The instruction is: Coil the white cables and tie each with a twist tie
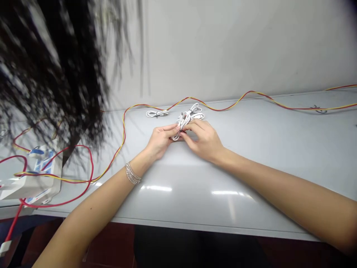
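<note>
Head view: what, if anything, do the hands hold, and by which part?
The left hand and right hand pinch a bundled white cable toward its nearer looped end.

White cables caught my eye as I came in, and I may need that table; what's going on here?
A person is working at the table with both hands on a coiled white cable. The left hand grips it while the fingertips of the right hand pinch at it. More white cable shows just beyond, bound with a dark tie. Another tied bundle lies apart to the left, beside a red-and-yellow wire.
</note>
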`<state>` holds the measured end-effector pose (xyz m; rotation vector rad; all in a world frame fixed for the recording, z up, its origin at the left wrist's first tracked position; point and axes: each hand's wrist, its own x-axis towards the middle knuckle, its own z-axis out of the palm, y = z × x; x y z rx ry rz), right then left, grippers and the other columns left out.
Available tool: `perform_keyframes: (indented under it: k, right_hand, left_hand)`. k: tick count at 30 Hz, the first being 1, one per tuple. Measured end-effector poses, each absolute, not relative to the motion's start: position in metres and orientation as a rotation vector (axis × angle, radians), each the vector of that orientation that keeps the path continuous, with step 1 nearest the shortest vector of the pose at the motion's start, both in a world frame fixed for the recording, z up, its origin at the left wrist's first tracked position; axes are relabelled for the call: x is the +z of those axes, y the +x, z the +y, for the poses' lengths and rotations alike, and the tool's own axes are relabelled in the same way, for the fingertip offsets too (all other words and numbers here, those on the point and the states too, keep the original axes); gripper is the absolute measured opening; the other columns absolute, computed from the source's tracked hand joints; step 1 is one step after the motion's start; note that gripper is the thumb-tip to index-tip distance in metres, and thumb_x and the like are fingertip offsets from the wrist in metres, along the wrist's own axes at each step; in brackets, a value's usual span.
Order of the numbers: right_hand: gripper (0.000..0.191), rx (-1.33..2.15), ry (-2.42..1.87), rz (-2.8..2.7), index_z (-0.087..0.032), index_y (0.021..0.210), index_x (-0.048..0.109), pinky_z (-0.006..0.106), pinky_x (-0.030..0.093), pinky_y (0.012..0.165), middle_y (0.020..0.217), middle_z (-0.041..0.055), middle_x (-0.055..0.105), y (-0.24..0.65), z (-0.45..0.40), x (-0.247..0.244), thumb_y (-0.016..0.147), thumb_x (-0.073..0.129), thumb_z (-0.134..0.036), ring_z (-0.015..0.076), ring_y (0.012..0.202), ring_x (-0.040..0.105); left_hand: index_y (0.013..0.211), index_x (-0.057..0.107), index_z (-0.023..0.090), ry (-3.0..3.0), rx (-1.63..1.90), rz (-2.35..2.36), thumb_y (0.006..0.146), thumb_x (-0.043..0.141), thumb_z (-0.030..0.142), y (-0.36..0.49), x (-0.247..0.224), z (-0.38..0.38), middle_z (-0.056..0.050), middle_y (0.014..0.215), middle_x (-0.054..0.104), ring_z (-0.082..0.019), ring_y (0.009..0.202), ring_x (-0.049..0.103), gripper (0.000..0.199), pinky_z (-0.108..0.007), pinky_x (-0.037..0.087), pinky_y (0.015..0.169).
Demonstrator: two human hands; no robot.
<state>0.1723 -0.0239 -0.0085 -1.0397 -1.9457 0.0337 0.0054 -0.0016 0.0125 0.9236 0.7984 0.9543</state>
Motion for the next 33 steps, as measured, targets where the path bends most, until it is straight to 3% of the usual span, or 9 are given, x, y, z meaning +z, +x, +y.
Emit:
perform_keyframes:
  k: [5,11,20,25,33]
  right_hand:
    - [0.009,0.034,-1.012,-1.919,-0.021,0.091,0.063,0.037,0.048,0.082,0.09,0.0076,0.069,0.172,-0.025,-0.009,0.092,0.054,-0.019,0.0225,0.087,0.064]
    - [0.011,0.302,-1.007,-1.802,-0.021,0.087,0.065,0.033,0.047,0.074,0.087,0.006,0.068,0.174,-0.023,-0.008,0.092,0.055,-0.022,0.0195,0.079,0.061]
    - [0.029,1.012,-1.001,-1.512,-0.018,0.077,0.066,0.032,0.047,0.068,0.077,0.0045,0.067,0.176,-0.011,-0.004,0.084,0.068,-0.046,0.0175,0.07,0.06]
    - [0.045,1.19,-1.001,-1.465,-0.017,0.069,0.064,0.028,0.042,0.059,0.067,0.0024,0.061,0.179,-0.007,-0.002,0.075,0.072,-0.06,0.0126,0.058,0.053]
    - [0.042,1.312,-1.058,-1.417,-0.015,0.059,0.062,0.026,0.037,0.05,0.058,0.0007,0.057,0.182,-0.007,0.008,0.073,0.076,-0.053,0.009,0.049,0.047]
  left_hand:
    - [0.087,0.078,0.01,0.887,0.943,0.819,0.071,0.08,0.019,0.005,0.015,-0.001,-0.008,0.09,0.074,-0.016,0.082,0.064,0.018,-0.035,0.055,0.087]
    - [0.088,0.078,0.01,0.916,0.925,0.801,0.074,0.077,0.018,0.004,0.015,0.0,-0.009,0.095,0.075,-0.017,0.086,0.067,0.016,-0.035,0.055,0.091]
    - [0.089,0.078,0.01,0.941,0.955,0.804,0.067,0.084,0.021,0.002,0.007,0.001,-0.01,0.089,0.076,-0.017,0.079,0.069,0.025,-0.036,0.052,0.09]
    - [0.091,0.077,0.012,1.04,0.992,0.767,0.063,0.088,0.026,0.001,0.002,0.003,-0.009,0.089,0.076,-0.021,0.085,0.07,0.033,-0.038,0.05,0.09]
    - [0.086,0.075,0.017,1.303,1.117,0.717,0.066,0.087,0.025,0.0,-0.003,0.004,-0.005,0.092,0.075,-0.018,0.09,0.068,0.025,-0.034,0.05,0.091]
